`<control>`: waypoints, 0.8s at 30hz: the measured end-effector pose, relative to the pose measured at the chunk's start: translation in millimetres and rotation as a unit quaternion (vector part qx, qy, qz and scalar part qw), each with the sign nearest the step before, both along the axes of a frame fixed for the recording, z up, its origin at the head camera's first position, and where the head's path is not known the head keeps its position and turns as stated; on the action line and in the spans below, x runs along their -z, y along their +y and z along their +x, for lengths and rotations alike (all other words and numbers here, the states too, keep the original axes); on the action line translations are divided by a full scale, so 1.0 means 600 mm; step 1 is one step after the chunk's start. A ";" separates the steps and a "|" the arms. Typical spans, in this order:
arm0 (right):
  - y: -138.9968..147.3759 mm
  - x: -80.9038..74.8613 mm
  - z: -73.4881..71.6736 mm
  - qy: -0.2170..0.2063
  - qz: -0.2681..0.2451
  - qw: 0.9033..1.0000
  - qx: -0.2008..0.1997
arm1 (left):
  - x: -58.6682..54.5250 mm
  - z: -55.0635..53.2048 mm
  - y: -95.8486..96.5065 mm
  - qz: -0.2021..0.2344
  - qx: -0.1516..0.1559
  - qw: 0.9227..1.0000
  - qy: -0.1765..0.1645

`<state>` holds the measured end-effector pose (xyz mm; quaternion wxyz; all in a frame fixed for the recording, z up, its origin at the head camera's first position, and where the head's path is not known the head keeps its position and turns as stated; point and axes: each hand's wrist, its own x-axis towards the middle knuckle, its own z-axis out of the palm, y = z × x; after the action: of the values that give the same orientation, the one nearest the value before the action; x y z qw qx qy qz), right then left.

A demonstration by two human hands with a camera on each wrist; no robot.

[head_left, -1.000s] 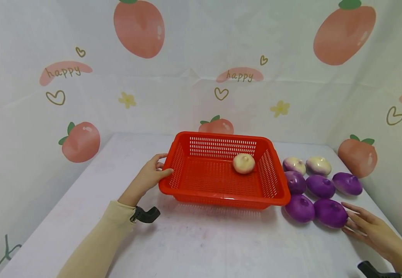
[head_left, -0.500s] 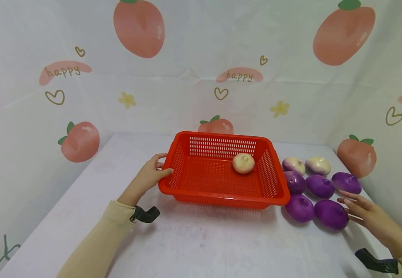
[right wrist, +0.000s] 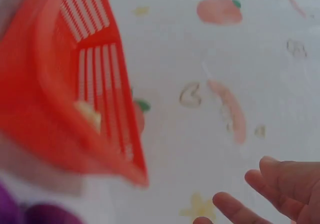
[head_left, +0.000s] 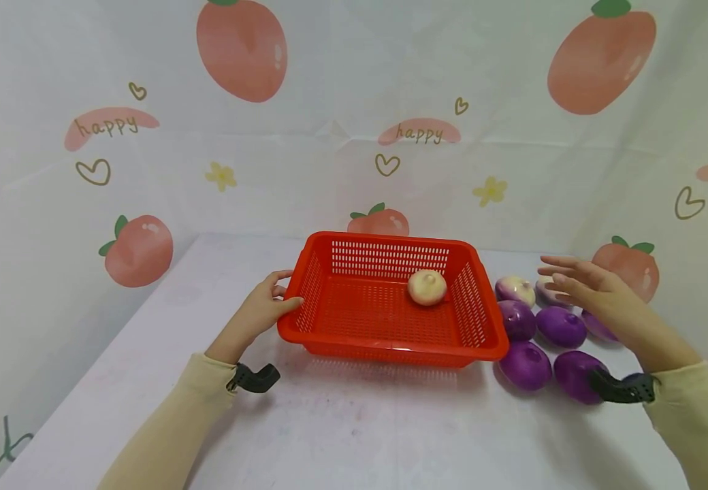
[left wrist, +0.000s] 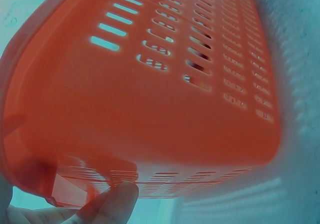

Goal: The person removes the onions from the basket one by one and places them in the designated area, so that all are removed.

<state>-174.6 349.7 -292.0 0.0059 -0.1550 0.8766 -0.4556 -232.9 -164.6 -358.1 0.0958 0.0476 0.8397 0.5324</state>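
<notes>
My left hand [head_left: 261,312] grips the left rim of a red plastic basket [head_left: 391,346], thumb over the edge and fingers beneath it. In the left wrist view, fingertips [left wrist: 121,199] lie against the slotted basket wall. A single cream-white, onion-like vegetable [head_left: 427,287] with a nub sits inside, toward the back right. My right hand [head_left: 605,294] hovers with spread fingers over the back of the vegetable group, holding nothing. Beneath it, a cream and purple vegetable [head_left: 549,291] is partly covered. Another cream and purple one [head_left: 515,290] lies beside the basket.
Several glossy purple onion-like vegetables [head_left: 561,327] lie in loose rows right of the basket, one [head_left: 574,376] partly behind the right wrist camera. A white cloth printed with peaches hangs behind the white table [head_left: 354,435].
My right hand has left the front purple vegetable, rising and moving back and left over the rear ones. The left hand and basket stay in place.
</notes>
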 end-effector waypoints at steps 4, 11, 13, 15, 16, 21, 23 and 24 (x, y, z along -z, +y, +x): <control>-0.064 -0.039 -0.018 -0.033 0.015 0.999 -0.002 | 0.001 0.000 0.000 0.002 0.001 1.000 0.001; -0.159 -0.046 -0.080 -0.010 -0.006 0.999 -0.046 | -0.001 0.001 0.000 0.001 0.002 1.000 -0.002; -0.182 -0.037 -0.104 -0.015 -0.009 0.998 -0.059 | -0.002 0.001 0.000 -0.003 0.001 1.000 -0.001; -0.201 -0.026 -0.129 -0.025 0.003 0.998 -0.062 | -0.002 0.002 -0.001 -0.006 0.000 1.000 0.001; -0.209 -0.020 -0.142 -0.033 0.009 0.997 -0.063 | -0.002 0.002 -0.001 -0.009 -0.001 1.000 0.002; -0.235 0.009 -0.194 -0.080 0.053 0.994 -0.051 | -0.001 0.001 -0.001 -0.009 0.001 1.000 0.002; -0.242 0.018 -0.208 -0.102 0.075 0.991 -0.045 | 0.000 0.000 -0.002 -0.008 0.001 1.000 0.003; -0.245 0.022 -0.213 -0.109 0.088 0.989 -0.046 | 0.000 0.000 -0.002 -0.009 0.001 1.000 0.004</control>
<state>-302.5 202.9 -305.2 0.1365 -0.1435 0.8991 -0.3904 -233.2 -165.6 -358.3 0.0938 0.0500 0.8446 0.5248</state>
